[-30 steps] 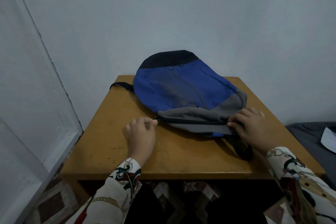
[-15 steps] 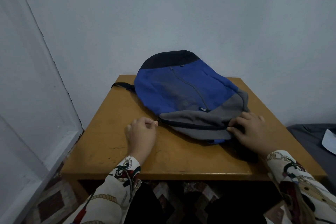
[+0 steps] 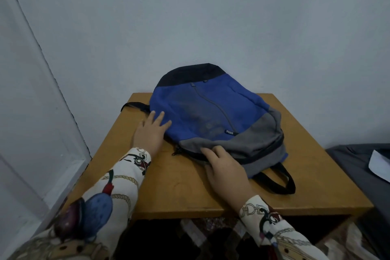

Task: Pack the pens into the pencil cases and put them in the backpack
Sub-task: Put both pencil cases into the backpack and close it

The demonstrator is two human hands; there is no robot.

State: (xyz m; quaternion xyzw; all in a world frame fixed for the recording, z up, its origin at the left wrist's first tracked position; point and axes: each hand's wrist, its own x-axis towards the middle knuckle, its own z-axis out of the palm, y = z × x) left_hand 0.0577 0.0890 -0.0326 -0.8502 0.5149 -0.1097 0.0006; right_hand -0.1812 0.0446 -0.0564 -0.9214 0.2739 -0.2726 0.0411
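A blue, grey and black backpack (image 3: 213, 112) lies flat on the wooden table (image 3: 185, 192), its grey end nearest me and its main zipper closed. My left hand (image 3: 150, 133) rests flat with fingers spread against the backpack's left side. Fingertips of my right hand (image 3: 224, 172) touch the grey front edge by the zipper, without a clear grasp. A black carry strap (image 3: 280, 181) loops out at the near right. No pens or pencil cases are visible.
A pale wall stands close behind the table, and a white door frame (image 3: 42, 122) runs down the left. A dark grey cloth surface (image 3: 363, 167) with a light paper (image 3: 379, 164) on it lies to the right. Patterned floor shows below the table.
My left hand let go of the zipper end and moved up to the backpack's left side. My right hand shifted left from the right corner to the front middle edge.
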